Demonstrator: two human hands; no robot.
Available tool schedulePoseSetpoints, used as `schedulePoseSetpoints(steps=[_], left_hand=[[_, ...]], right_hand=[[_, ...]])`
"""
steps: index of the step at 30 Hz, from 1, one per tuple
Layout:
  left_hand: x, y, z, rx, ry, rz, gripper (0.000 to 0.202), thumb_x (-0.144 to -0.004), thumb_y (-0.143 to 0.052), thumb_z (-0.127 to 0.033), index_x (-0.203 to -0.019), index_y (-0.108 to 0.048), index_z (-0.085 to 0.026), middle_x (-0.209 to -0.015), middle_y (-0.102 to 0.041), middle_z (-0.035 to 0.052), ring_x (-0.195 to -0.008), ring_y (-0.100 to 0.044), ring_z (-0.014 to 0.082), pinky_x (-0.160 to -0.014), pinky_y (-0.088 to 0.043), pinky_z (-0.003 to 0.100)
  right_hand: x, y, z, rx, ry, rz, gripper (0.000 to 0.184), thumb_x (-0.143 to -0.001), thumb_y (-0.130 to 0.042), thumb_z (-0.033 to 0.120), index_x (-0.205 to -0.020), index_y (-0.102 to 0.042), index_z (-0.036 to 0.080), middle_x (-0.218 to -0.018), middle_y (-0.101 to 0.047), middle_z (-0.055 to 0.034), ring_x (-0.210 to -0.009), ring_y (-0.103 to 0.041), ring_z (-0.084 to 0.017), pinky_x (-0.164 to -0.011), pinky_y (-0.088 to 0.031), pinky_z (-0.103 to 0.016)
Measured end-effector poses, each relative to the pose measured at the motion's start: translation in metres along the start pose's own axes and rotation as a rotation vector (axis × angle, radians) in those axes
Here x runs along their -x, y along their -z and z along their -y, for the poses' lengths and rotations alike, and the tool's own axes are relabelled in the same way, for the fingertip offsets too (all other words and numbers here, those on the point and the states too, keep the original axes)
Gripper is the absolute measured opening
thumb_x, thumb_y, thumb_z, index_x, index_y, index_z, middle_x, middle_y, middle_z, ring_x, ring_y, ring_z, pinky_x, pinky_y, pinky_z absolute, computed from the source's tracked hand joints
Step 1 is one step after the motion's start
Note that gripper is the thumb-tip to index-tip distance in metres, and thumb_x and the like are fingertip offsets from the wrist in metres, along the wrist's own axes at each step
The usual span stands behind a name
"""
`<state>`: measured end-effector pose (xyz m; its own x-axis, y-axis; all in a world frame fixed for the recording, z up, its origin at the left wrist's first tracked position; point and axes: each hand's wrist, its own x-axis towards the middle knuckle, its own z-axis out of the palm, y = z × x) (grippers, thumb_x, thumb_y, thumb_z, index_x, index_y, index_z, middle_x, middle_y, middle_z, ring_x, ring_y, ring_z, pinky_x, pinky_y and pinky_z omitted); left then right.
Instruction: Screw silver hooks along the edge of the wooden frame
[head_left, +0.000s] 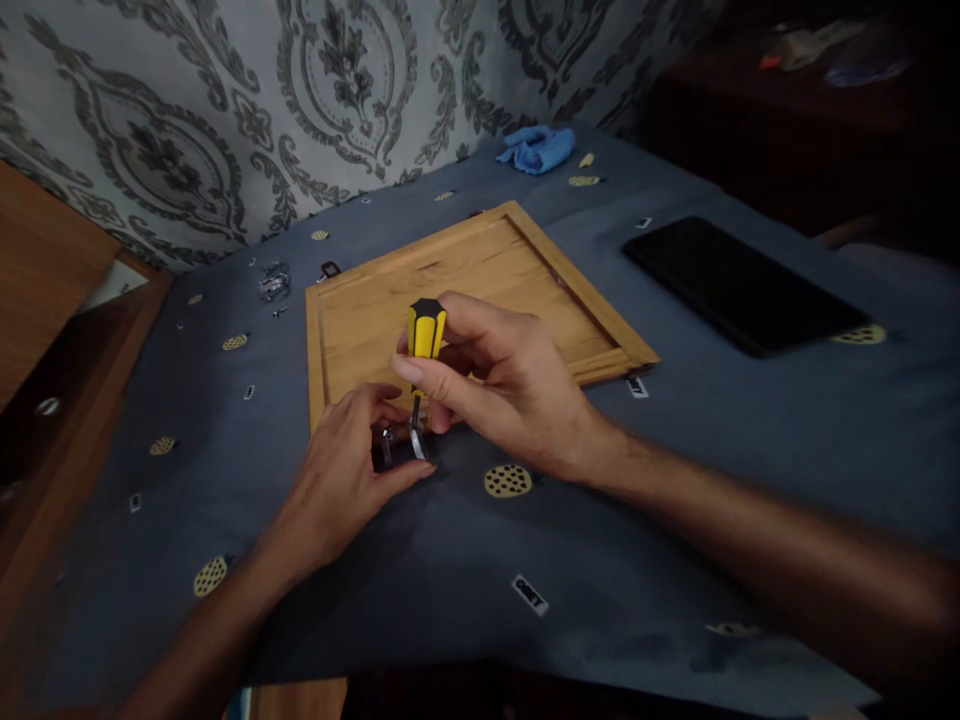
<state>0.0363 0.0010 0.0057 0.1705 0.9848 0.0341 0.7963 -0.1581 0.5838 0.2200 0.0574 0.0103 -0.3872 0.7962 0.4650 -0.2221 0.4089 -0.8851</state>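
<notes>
A wooden cabinet door with a raised frame lies flat on the blue patterned cloth. My right hand is closed around the handle of a yellow and black screwdriver, which stands nearly upright. Its shaft points down at a metal hinge on the door's near edge. My left hand curls about this hinge, thumb in front and fingers behind over the door's edge. The screwdriver's tip and any screw under it are too small to make out.
Loose metal hardware lies left of the door. A black phone-like slab rests at the right. A crumpled blue cloth sits at the back by the patterned wall. Wooden furniture borders the left side.
</notes>
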Motion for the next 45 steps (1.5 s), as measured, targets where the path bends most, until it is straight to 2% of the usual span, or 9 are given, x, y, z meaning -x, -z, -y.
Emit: schedulePoseSetpoints(steps=[7, 15, 23, 28, 32, 35, 39, 45], left_hand=[[0.000, 0.000, 0.001, 0.001, -0.053, -0.006, 0.053, -0.077, -0.083, -0.031, -0.121, -0.054, -0.026, -0.102, -0.075, 0.0009, -0.095, -0.071, 0.0286, -0.090, -0.053, 0.047], [-0.001, -0.001, 0.001, 0.006, -0.049, -0.006, 0.052, -0.077, -0.084, -0.029, -0.120, -0.055, -0.025, -0.102, -0.074, 0.0010, -0.095, -0.071, 0.0278, -0.091, -0.053, 0.049], [-0.001, -0.001, 0.001, -0.077, -0.088, -0.041, 0.043, -0.075, -0.086, -0.027, -0.108, -0.059, -0.024, -0.096, -0.070, 0.0000, -0.090, -0.069, 0.0269, -0.084, -0.055, 0.045], [-0.001, -0.001, 0.004, -0.132, -0.137, -0.073, 0.034, -0.077, -0.084, -0.032, -0.093, -0.055, -0.024, -0.089, -0.065, 0.0002, -0.083, -0.067, 0.0271, -0.074, -0.057, 0.042], [-0.001, 0.000, 0.006, -0.114, -0.135, -0.056, 0.033, -0.078, -0.082, -0.036, -0.091, -0.055, -0.025, -0.091, -0.066, 0.0033, -0.099, -0.068, 0.0331, -0.087, -0.057, 0.051], [-0.002, 0.001, 0.004, -0.095, -0.134, -0.040, 0.033, -0.078, -0.083, -0.034, -0.093, -0.055, -0.025, -0.095, -0.067, 0.0048, -0.103, -0.068, 0.0348, -0.088, -0.057, 0.052], [-0.003, 0.002, 0.000, -0.070, -0.129, -0.038, 0.039, -0.077, -0.083, -0.030, -0.104, -0.056, -0.025, -0.099, -0.067, 0.0037, -0.094, -0.068, 0.0314, -0.084, -0.057, 0.050], [-0.001, 0.000, 0.002, -0.082, -0.071, -0.028, 0.031, -0.078, -0.082, -0.035, -0.093, -0.057, -0.025, -0.092, -0.066, 0.0040, -0.088, -0.067, 0.0312, -0.079, -0.056, 0.048]], right_hand=[[-0.001, 0.004, 0.003, 0.094, 0.061, 0.075, 0.025, -0.097, -0.065, 0.034, -0.081, -0.053, 0.020, -0.068, -0.055, 0.0048, -0.057, -0.051, -0.009, -0.050, -0.040, -0.022], [-0.002, 0.005, 0.002, 0.122, 0.070, 0.085, 0.024, -0.098, -0.063, 0.033, -0.080, -0.052, 0.020, -0.070, -0.058, 0.0036, -0.058, -0.053, -0.009, -0.049, -0.041, -0.022], [-0.005, 0.007, 0.014, -0.026, -0.008, 0.252, 0.018, -0.102, -0.055, 0.021, -0.085, -0.048, 0.020, -0.068, -0.055, 0.0073, -0.058, -0.060, -0.006, -0.054, -0.048, -0.018], [-0.021, -0.002, 0.014, -0.011, -0.003, 0.343, 0.023, -0.101, -0.057, 0.020, -0.079, -0.048, 0.020, -0.061, -0.054, 0.0072, -0.056, -0.057, -0.007, -0.053, -0.043, -0.018], [-0.031, -0.011, 0.015, 0.086, -0.021, 0.396, 0.024, -0.100, -0.057, 0.017, -0.078, -0.047, 0.019, -0.063, -0.052, 0.0067, -0.057, -0.053, -0.007, -0.054, -0.039, -0.018], [-0.033, -0.013, 0.015, 0.096, -0.022, 0.388, 0.026, -0.100, -0.057, 0.017, -0.077, -0.045, 0.020, -0.063, -0.051, 0.0070, -0.058, -0.051, -0.008, -0.055, -0.038, -0.019], [-0.031, -0.010, 0.011, 0.073, 0.000, 0.333, 0.029, -0.100, -0.058, 0.019, -0.076, -0.043, 0.020, -0.060, -0.046, 0.0083, -0.057, -0.051, -0.008, -0.056, -0.038, -0.019], [-0.032, -0.011, 0.005, 0.072, 0.034, 0.274, 0.031, -0.094, -0.067, 0.025, -0.075, -0.043, 0.021, -0.067, -0.049, 0.0063, -0.063, -0.049, -0.009, -0.053, -0.039, -0.019]])
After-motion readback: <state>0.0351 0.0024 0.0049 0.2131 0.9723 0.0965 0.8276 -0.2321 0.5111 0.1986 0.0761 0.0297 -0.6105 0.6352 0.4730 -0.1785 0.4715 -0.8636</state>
